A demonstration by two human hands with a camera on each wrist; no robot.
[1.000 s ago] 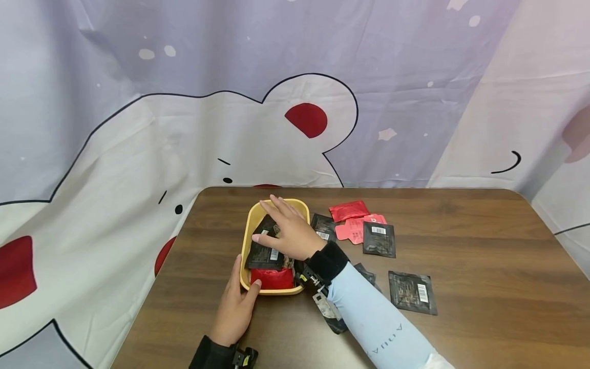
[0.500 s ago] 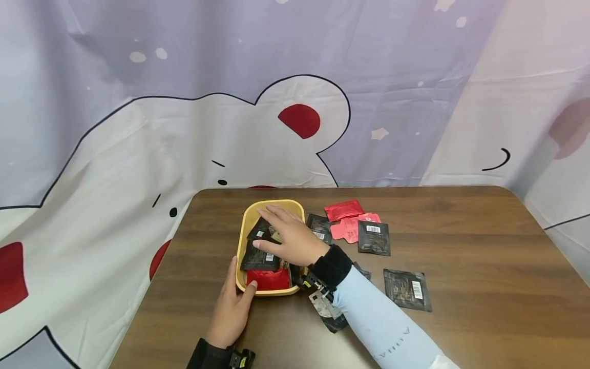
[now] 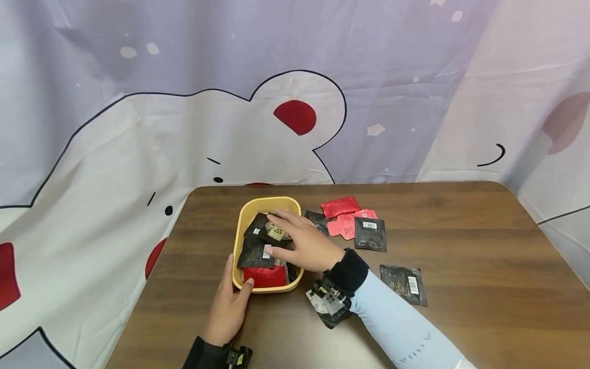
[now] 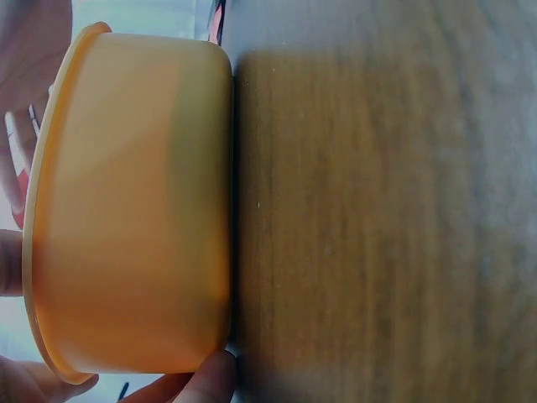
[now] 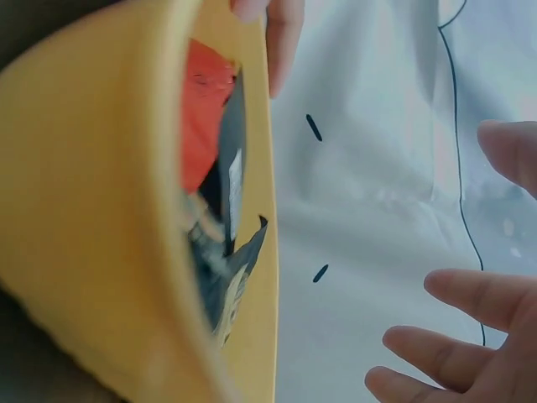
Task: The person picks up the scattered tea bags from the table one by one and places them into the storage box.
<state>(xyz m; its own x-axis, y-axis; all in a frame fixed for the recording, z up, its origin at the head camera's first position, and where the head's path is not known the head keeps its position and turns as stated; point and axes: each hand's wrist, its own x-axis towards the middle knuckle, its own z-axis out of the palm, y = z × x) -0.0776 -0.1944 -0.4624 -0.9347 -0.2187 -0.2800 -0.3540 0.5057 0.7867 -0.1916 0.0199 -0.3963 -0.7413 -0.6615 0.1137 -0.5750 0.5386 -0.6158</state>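
Observation:
A yellow tub (image 3: 266, 200) stands on the brown table (image 3: 461, 246), filled with black packets (image 3: 254, 252) and a red packet (image 3: 265, 277). My left hand (image 3: 237, 275) grips its near left corner, thumb on the near rim and fingers along the left wall; the left wrist view shows the thumb (image 4: 210, 376) against the tub's wall (image 4: 134, 201). My right hand (image 3: 280, 233) hovers flat over the tub's right half with straight, spread fingers and holds nothing. In the right wrist view its fingers (image 5: 453, 336) are spread apart from the tub (image 5: 84, 210).
Loose packets lie right of the tub: a red one (image 3: 340, 206), a pink one (image 3: 346, 226), black ones (image 3: 370, 234) (image 3: 403, 283), and another black one (image 3: 329, 310) partly under my right wrist. A printed cloth (image 3: 138, 154) hangs behind and left of the table.
My right hand has drawn back toward the right and near side of the tub, uncovering the black packets in its far half. The left hand has kept its hold on the tub.

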